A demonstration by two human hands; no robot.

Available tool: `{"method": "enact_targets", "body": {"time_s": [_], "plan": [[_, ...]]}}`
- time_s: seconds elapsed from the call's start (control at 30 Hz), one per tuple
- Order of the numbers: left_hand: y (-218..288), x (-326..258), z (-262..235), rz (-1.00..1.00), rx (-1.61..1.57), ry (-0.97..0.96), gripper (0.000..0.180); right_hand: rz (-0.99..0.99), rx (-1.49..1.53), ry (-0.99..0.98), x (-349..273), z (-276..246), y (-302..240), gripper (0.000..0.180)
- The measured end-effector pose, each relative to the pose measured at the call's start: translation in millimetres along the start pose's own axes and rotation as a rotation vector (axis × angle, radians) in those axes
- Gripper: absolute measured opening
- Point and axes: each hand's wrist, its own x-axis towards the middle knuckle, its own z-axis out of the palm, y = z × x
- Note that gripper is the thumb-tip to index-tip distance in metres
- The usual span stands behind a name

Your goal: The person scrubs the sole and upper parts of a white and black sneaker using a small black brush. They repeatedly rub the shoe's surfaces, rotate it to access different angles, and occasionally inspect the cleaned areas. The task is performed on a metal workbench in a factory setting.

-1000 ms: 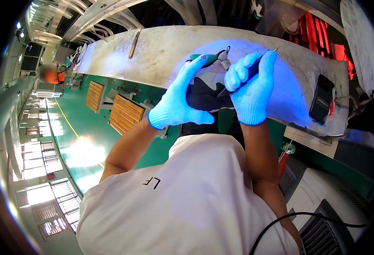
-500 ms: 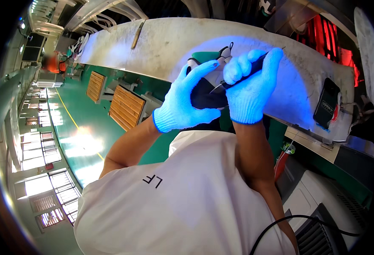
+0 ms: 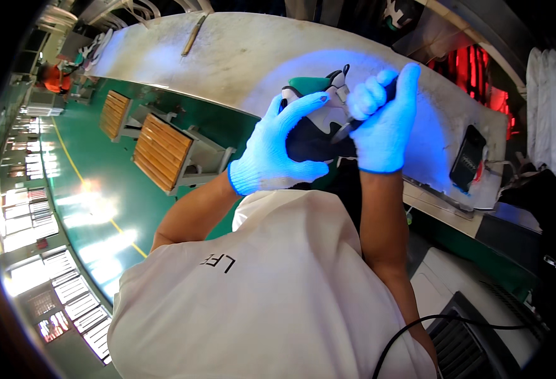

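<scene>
A shoe (image 3: 309, 136) with a dark toe, whitish panels and a green part (image 3: 309, 84) is held over the near edge of the table. My left hand (image 3: 266, 148), in a white glove tinted blue by the light, curves its thumb and fingers around the shoe's left side. In my gloved right hand (image 3: 384, 126) is a dark-handled tool with a pointed metal blade (image 3: 341, 132). Its fingers are wrapped around the handle, with the thumb pointing up. The blade lies at the dark part of the shoe; whether it touches cannot be made out.
The long pale table (image 3: 227, 57) carries a narrow stick-like tool (image 3: 194, 35) at its far side and a dark phone (image 3: 469, 158) at the right. Wooden-slatted stands (image 3: 159, 151) are on the green floor, left. A black cable (image 3: 455, 318) crosses at lower right.
My right hand has shifted slightly right, and the tool's tip has drawn back right across the shoe. My left hand keeps its hold. The whole view has tilted a little.
</scene>
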Motion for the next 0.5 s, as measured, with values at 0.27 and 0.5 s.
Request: {"method": "enact_targets", "body": {"time_s": [0.27,0.5], "plan": [[-1,-1,3,-0.05,-0.085,0.027,0.098,-0.221,-0.504,0.317,-5,29,12,0.051],[-44,19,-4,-0.065,-0.353,-0.024,0.099,-0.176,-1.092,0.379,34,31,-30,0.042]]}}
